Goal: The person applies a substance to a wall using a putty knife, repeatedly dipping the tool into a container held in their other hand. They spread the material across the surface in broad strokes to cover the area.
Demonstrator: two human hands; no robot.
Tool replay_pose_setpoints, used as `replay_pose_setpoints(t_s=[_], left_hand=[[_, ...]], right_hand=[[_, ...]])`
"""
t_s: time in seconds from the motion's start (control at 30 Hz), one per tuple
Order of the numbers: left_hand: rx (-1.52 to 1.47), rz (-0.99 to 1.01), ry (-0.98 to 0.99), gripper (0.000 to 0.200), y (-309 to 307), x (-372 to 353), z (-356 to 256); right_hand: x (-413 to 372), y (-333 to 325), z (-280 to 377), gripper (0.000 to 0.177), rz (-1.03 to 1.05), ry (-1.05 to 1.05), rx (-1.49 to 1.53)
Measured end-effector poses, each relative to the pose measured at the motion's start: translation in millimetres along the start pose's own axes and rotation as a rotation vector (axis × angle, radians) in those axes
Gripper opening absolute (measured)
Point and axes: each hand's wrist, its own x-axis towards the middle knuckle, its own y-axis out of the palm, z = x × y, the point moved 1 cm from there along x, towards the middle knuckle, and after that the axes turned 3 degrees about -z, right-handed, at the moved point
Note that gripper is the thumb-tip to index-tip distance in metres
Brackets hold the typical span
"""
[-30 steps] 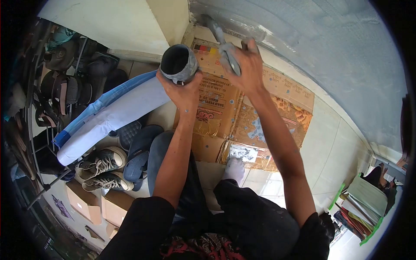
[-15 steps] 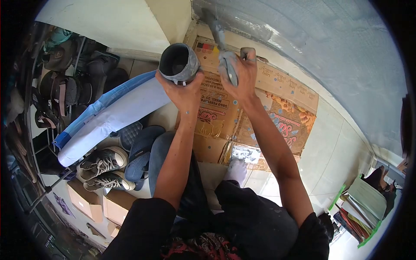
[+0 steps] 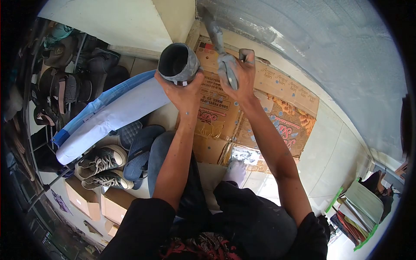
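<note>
My left hand (image 3: 182, 92) is wrapped round a paint-smeared grey cup (image 3: 179, 63). The cup's mouth tilts toward me and its inside looks dark. My right hand (image 3: 241, 78) grips a paintbrush (image 3: 216, 38) thickly coated in grey, its thumb and fingers closed on the handle. The brush points away from me, its far end at the lower corner of the grey-painted wall (image 3: 312, 47); whether it touches the wall is hard to tell. Beneath both hands lies flattened cardboard (image 3: 216, 130), spotted with paint drops.
A rolled white and blue sheet (image 3: 117, 115) lies left of the cup. Sneakers (image 3: 104, 164), blue slippers (image 3: 139, 154) and cardboard boxes (image 3: 82, 195) are nearby. A rack of shoes and bags (image 3: 65, 86) stands at the far left. A green-edged holder of folders (image 3: 357, 212) is at right.
The brush has shifted very slightly at the wall corner, and the view has turned a little. Both hands keep their hold on the cup and the paintbrush.
</note>
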Motion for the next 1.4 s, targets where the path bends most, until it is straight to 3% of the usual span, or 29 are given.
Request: replay_pose_setpoints(t_s=[0.5, 0.57, 0.73, 0.8, 0.87, 0.93, 1.07, 1.3, 1.4], left_hand=[[0.009, -0.023, 0.026, 0.08, 0.7, 0.5, 1.0], [-0.006, -0.015, 0.009, 0.08, 2.3, 0.0, 2.9], [0.034, -0.027, 0.046, 0.08, 2.9, -2.7, 0.0], [0.094, -0.034, 0.061, 0.08, 3.3, -5.5, -2.4], [-0.056, -0.043, 0.06, 0.081, 5.7, -10.1, 1.2], [-0.011, -0.019, 0.095, 0.081, 5.1, -13.1, 3.3], [-0.063, 0.043, 0.12, 0.08, 9.0, -22.7, 3.1], [0.02, 0.08, 0.148, 0.082, 12.5, -26.1, -1.7], [-0.021, 0.078, 0.104, 0.083, 11.2, -23.8, 3.7]], right_hand=[[2.7, 5.8, 7.5, 0.025, -0.075, -0.034, 0.049], [6.4, 10.2, 2.3, 0.029, 0.017, 0.003, -0.014], [-23.0, -8.8, -23.9, 0.029, -0.044, 0.132, -0.1], [-43.4, -35.4, -31.8, 0.027, -0.099, 0.222, -0.134], [-58.9, -81.1, -27.4, 0.027, -0.12, 0.258, -0.195], [-68.5, -117.4, -27.7, 0.029, -0.167, 0.17, -0.503], [-95.9, -149.2, -34.3, 0.025, -0.137, 0.247, -0.492], [-58.5, -91.6, 6.1, 0.029, -0.045, -0.014, -0.192], [-33.2, -67.2, 5.8, 0.031, -0.003, 0.027, -0.162]])
